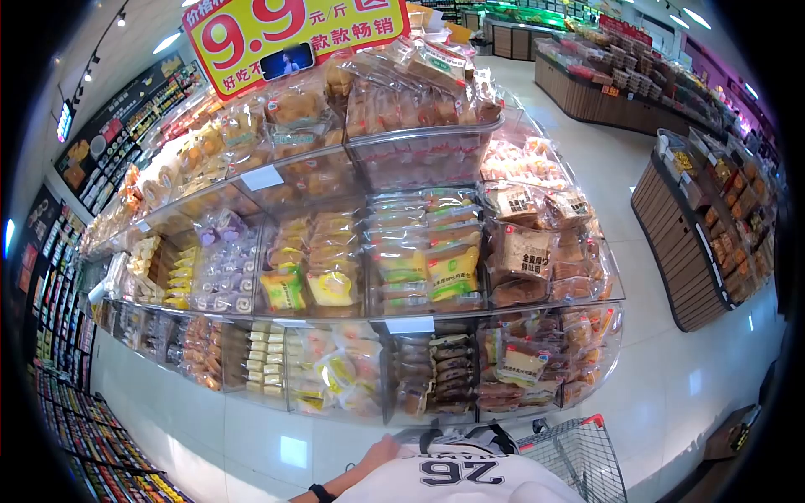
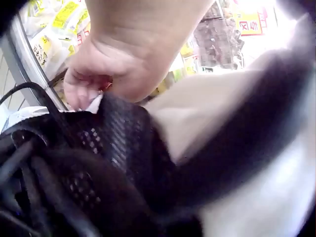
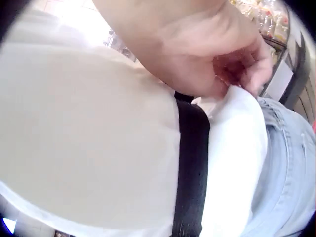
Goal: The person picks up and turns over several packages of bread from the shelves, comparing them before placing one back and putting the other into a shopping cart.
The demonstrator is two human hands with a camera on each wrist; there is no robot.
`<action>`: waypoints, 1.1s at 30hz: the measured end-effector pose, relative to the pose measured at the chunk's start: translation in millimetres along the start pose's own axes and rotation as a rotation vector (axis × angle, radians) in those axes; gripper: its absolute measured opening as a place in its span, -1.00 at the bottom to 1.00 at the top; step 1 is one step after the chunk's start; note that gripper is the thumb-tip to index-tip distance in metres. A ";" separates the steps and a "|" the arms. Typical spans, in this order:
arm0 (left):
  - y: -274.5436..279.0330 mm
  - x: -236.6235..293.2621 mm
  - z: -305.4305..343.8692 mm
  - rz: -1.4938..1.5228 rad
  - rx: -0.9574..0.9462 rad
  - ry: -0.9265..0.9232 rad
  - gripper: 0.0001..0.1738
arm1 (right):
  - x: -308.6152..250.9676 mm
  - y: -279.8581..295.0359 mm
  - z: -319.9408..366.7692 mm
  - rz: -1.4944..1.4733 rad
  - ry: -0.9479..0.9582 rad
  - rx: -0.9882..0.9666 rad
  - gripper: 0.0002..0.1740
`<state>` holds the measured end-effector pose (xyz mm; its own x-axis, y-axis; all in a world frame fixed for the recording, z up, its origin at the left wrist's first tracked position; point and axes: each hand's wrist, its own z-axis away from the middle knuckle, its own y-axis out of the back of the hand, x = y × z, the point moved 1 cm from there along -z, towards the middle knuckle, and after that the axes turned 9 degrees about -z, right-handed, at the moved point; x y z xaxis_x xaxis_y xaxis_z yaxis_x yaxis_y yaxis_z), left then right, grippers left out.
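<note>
In the right wrist view my right hand [image 3: 212, 54] has its fingers curled and pinches the white shirt [image 3: 237, 148] beside a black strap [image 3: 192, 163], above light blue jeans [image 3: 291, 158]. My left hand [image 2: 118, 64], in the left wrist view, is curled round a small white edge of cloth [image 2: 94, 104] against black mesh fabric [image 2: 118, 128]. The head view has the left hand [image 1: 377, 453] in front of the shirt [image 1: 402, 482], its fingertips hard to make out. No right hand can be made out there.
A tiered stand [image 1: 419, 157] of packaged breads fills the space ahead, under a yellow and red price sign [image 1: 293, 38]. A wire shopping cart [image 1: 579, 457] stands at the lower right. Tiled floor [image 1: 662, 377] and another display counter [image 1: 683, 243] lie to the right.
</note>
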<state>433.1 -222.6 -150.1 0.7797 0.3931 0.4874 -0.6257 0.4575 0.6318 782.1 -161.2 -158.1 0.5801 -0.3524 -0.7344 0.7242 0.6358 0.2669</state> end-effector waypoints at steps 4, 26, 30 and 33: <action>-2.3 1.3 -30.7 0.063 0.294 -0.099 -0.75 | -11.2 -1.4 -5.3 -0.005 0.034 -0.025 -0.67; 23.7 -9.1 40.0 0.510 -0.546 0.225 -0.33 | 12.8 19.7 7.4 -0.071 -0.068 -0.040 -0.71; 10.3 -24.1 47.3 0.566 -0.605 0.247 -0.35 | 18.6 24.1 13.5 -0.104 -0.107 -0.026 -0.72; 6.6 -31.4 51.5 0.592 -0.607 0.268 -0.37 | 15.5 26.6 14.8 -0.130 -0.110 -0.026 -0.72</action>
<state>405.8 -273.1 -130.2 0.3398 0.8379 0.4272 -0.8891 0.4343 -0.1447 815.8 -159.9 -153.1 0.5202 -0.5053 -0.6886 0.7871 0.5966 0.1568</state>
